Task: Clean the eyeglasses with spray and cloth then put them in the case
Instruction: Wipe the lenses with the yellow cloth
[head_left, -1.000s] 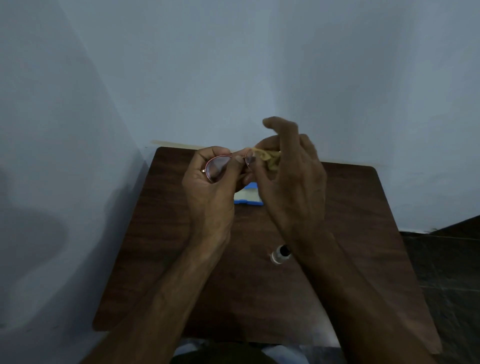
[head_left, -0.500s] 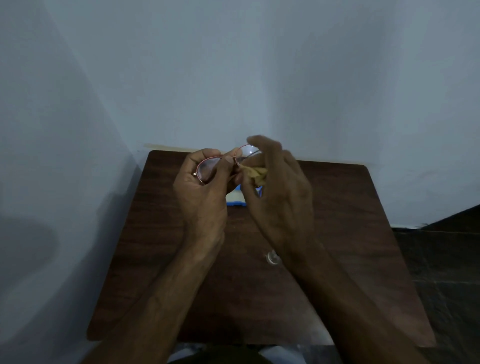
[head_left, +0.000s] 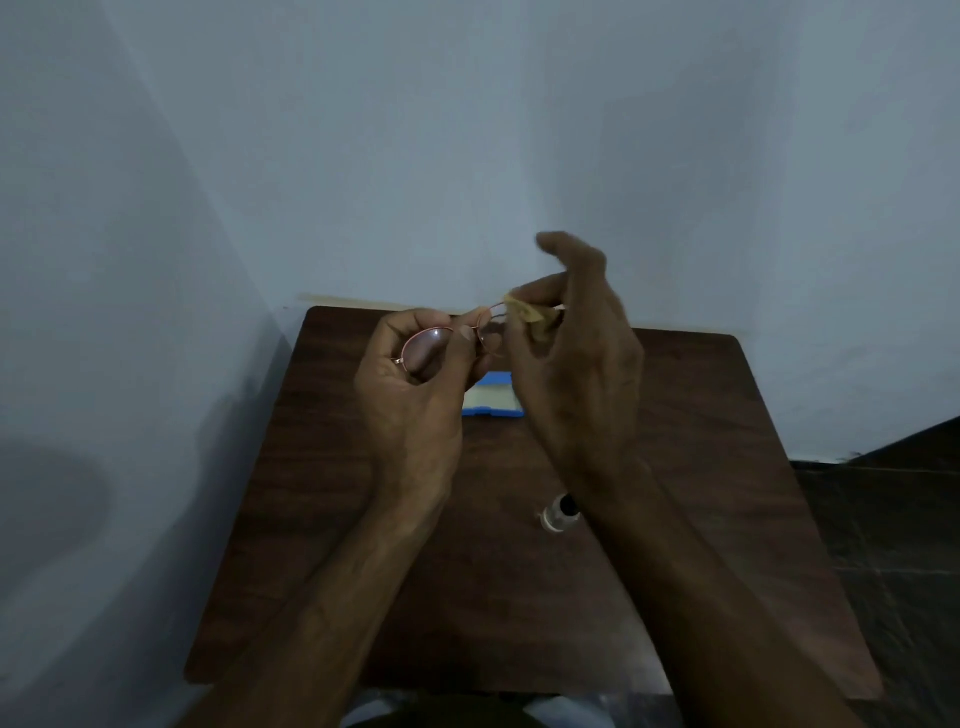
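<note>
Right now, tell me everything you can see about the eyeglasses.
The eyeglasses have a thin reddish frame, metal by the look, with rounded clear lenses and a narrow bridge. They are held in the air above the table. The left hand grips the frame around one lens; the right hand pinches a yellowish cloth over the other lens. The temples are hidden.

Two hands: a left hand (head_left: 410, 410) and a right hand (head_left: 576, 384). One pair of glasses (head_left: 428, 345), one cloth (head_left: 527, 310). One table (head_left: 701, 519), with one case (head_left: 493, 402) at twelve o'clock and one bottle (head_left: 558, 514) near the middle.
</note>
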